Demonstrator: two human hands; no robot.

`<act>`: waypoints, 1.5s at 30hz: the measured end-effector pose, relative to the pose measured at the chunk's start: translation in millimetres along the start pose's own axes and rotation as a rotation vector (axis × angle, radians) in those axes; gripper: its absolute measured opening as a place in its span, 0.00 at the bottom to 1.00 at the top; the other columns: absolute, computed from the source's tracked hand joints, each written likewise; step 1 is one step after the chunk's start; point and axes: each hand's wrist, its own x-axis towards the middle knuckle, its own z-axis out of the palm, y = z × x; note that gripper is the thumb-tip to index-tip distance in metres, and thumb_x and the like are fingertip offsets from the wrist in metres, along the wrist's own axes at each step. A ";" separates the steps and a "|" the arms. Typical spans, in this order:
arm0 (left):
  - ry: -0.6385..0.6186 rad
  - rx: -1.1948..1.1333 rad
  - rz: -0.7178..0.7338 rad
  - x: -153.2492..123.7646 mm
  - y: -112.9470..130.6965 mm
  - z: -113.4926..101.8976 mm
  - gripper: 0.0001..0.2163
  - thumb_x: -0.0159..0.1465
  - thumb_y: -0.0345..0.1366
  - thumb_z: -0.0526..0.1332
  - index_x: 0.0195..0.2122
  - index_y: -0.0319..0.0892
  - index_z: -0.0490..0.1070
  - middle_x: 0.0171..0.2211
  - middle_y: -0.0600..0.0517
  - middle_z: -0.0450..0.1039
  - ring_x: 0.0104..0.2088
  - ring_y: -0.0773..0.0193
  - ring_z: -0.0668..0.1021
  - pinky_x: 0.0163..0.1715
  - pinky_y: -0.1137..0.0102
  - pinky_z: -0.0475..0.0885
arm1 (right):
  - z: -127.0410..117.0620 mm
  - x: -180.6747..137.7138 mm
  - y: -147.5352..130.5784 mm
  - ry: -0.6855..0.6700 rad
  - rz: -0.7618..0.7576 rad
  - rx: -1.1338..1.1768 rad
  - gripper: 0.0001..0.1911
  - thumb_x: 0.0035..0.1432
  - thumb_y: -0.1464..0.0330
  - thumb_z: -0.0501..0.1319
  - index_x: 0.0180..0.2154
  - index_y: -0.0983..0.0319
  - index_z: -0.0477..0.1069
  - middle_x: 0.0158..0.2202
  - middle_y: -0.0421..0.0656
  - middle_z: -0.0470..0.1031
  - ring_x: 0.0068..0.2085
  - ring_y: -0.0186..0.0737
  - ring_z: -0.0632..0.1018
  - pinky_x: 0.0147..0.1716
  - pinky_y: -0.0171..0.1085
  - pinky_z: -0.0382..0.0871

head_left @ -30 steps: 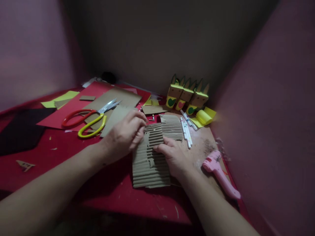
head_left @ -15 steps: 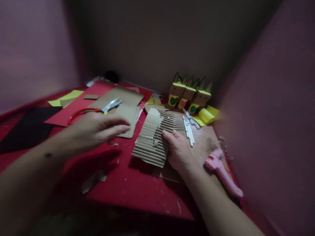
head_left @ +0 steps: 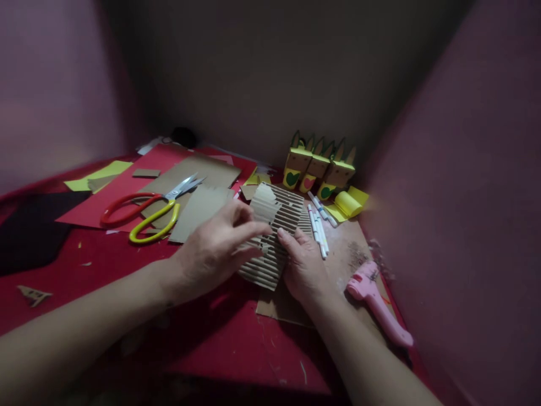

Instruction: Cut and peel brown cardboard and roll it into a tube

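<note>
A ribbed sheet of corrugated cardboard [head_left: 279,217], with part of its smooth paper facing torn away, lies tilted on the red table [head_left: 220,332]. My left hand [head_left: 215,248] reaches onto its near left part, thumb and fingers pinched on the paper facing. My right hand [head_left: 302,262] rests on the sheet's right edge, fingers pressed flat and holding it down. Under the sheet a plain brown card [head_left: 279,307] sticks out toward me.
Scissors with red and yellow handles [head_left: 143,211] lie on brown card and red paper at the left. White markers [head_left: 318,225], three small yellow cardboard figures [head_left: 316,166] and a yellow paper roll [head_left: 349,203] stand at the back right. A pink glue gun [head_left: 378,301] lies right. Black paper [head_left: 29,231] sits far left.
My left hand swung away to the left, then came back onto the corrugated sheet. The sheet turned and slid farther from me while my right hand stayed on its edge.
</note>
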 end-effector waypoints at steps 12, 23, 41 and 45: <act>-0.147 -0.254 -0.115 -0.9 1.4 -33.0 0.08 0.65 0.32 0.57 0.28 0.42 0.67 0.31 0.53 0.66 0.31 0.67 0.70 0.32 0.71 0.67 | -1.7 1.4 -0.1 0.043 -0.004 0.036 0.08 0.54 0.68 0.64 0.39 0.60 0.73 0.39 0.42 0.80 0.42 0.41 0.79 0.45 0.42 0.74; -0.138 0.078 0.124 -0.9 2.5 -1.0 0.11 0.67 0.27 0.50 0.30 0.38 0.68 0.28 0.50 0.65 0.29 0.63 0.66 0.30 0.69 0.62 | -1.1 0.2 -0.1 -0.009 0.003 0.037 0.09 0.53 0.70 0.64 0.39 0.60 0.74 0.37 0.41 0.81 0.40 0.41 0.80 0.44 0.42 0.75; -0.496 -0.428 -0.023 3.5 5.8 -44.4 0.10 0.66 0.32 0.55 0.27 0.43 0.67 0.26 0.55 0.67 0.28 0.67 0.70 0.30 0.72 0.64 | -1.5 1.2 -2.2 0.043 0.003 0.032 0.10 0.49 0.72 0.66 0.37 0.61 0.75 0.36 0.41 0.81 0.39 0.42 0.81 0.44 0.43 0.75; -0.310 -0.289 -0.472 7.1 -14.0 -50.1 0.14 0.65 0.42 0.57 0.24 0.42 0.68 0.19 0.57 0.61 0.21 0.69 0.65 0.21 0.73 0.59 | -1.7 1.3 -5.8 0.051 0.008 0.036 0.12 0.49 0.72 0.66 0.38 0.61 0.75 0.38 0.41 0.81 0.41 0.43 0.81 0.45 0.43 0.75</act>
